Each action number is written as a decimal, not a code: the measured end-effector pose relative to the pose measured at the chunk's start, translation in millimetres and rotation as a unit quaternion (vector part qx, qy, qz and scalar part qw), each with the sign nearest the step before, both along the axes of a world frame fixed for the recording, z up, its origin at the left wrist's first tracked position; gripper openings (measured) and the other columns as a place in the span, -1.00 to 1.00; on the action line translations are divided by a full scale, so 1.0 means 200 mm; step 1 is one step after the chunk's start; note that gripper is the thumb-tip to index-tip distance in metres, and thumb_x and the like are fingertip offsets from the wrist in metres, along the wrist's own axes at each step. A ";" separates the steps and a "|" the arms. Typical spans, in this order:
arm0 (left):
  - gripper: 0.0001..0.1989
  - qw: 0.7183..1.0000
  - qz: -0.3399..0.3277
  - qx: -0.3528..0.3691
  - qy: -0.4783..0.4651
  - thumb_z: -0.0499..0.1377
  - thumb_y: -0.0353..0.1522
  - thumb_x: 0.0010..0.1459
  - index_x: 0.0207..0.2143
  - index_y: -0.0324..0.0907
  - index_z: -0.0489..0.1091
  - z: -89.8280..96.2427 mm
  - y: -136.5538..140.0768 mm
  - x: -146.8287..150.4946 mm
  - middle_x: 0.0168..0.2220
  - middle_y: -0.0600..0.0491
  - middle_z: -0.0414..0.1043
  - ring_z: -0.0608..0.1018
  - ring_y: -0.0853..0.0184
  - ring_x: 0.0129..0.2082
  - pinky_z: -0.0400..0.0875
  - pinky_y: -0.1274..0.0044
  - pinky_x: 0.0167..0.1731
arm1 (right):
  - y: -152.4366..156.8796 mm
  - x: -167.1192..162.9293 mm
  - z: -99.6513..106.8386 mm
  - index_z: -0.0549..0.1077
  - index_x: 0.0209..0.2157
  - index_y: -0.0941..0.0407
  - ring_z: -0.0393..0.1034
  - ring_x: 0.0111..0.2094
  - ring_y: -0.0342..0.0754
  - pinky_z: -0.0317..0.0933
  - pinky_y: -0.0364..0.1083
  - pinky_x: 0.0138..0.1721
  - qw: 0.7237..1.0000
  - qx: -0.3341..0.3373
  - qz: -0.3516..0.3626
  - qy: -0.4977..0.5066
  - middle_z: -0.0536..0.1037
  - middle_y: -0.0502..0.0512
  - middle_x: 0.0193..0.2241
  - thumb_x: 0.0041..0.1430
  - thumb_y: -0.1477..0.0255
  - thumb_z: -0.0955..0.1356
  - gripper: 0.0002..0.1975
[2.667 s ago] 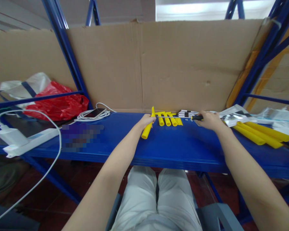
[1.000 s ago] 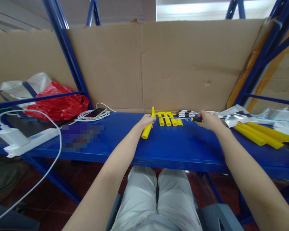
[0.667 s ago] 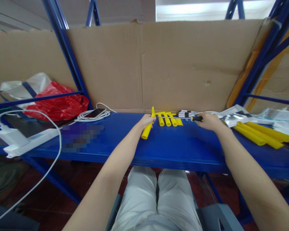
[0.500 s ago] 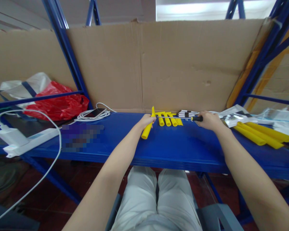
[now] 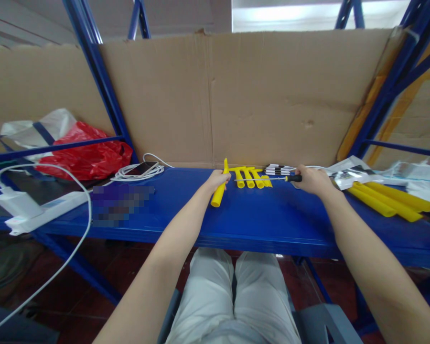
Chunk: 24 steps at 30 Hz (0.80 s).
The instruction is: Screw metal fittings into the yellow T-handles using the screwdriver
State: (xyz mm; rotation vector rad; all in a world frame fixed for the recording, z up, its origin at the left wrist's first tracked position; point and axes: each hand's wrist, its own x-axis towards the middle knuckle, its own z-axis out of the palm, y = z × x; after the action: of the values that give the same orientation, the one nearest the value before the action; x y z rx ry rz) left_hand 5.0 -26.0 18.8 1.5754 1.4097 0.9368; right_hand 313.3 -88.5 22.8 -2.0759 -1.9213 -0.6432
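Note:
My left hand (image 5: pixel 218 179) is closed around a yellow tubular plastic handle (image 5: pixel 218 195), which stands tilted, its wider round end low and toward me and its narrow end pointing up. My right hand (image 5: pixel 310 179) grips a screwdriver (image 5: pixel 293 178) by its black handle. The thin metal shaft points left across the table, and its tip is just right of my left hand, apart from the yellow handle. Behind the shaft lie several similar yellow handles (image 5: pixel 250 179) in a row, with a stack of small black-and-white pieces (image 5: pixel 277 169) next to them.
Longer yellow tubes (image 5: pixel 387 203) and clear plastic packaging (image 5: pixel 358 177) lie on the blue table (image 5: pixel 272 220) at right. A coiled white cable (image 5: pixel 139 173), a white power strip (image 5: pixel 57 208) and a red plastic bag (image 5: pixel 89 150) are at left. Cardboard (image 5: pixel 265 100) walls the back.
The screwdriver's tip has drawn back from the yellow handle and dropped slightly toward me. The yellow handle has turned a little in my left hand.

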 end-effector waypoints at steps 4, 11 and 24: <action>-0.84 1.000 0.003 0.016 -0.010 0.09 -0.59 -0.02 -0.54 -0.20 0.27 0.00 0.00 0.01 -0.74 0.22 0.17 0.28 0.47 -0.77 0.26 0.61 -0.64 | -0.01 -0.01 0.01 0.44 -0.23 0.06 0.50 -0.28 0.15 0.14 0.00 -0.25 1.000 -0.013 0.015 0.002 0.61 0.18 -0.37 0.08 0.34 0.32 -0.80; -0.87 0.999 -0.002 0.034 -0.037 0.10 -0.57 0.04 -0.48 -0.20 0.28 0.01 -0.01 0.02 -0.72 0.24 0.19 0.27 0.50 -0.77 0.25 0.63 -0.67 | 0.03 -0.03 -0.03 0.48 -0.34 0.04 0.47 -0.36 0.06 0.18 -0.08 -0.34 0.991 -0.035 0.121 0.034 0.59 0.08 -0.42 -0.07 0.42 0.36 -0.83; -0.85 0.997 -0.070 0.044 -0.006 0.08 -0.60 0.02 -0.44 -0.19 0.28 0.02 -0.06 0.05 -0.71 0.24 0.21 0.30 0.47 -0.77 0.26 0.61 -0.65 | 0.05 -0.19 -0.10 0.56 -0.42 0.07 0.49 -0.38 0.01 0.30 -0.09 -0.33 0.956 -0.121 0.254 0.081 0.63 0.06 -0.41 -0.06 0.43 0.40 -0.90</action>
State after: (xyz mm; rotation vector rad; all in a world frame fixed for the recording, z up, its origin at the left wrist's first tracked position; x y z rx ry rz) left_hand 15.8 -38.1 22.0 1.7068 1.2467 0.9331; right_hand 276.1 -78.3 3.4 -1.5743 -2.3887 -0.1242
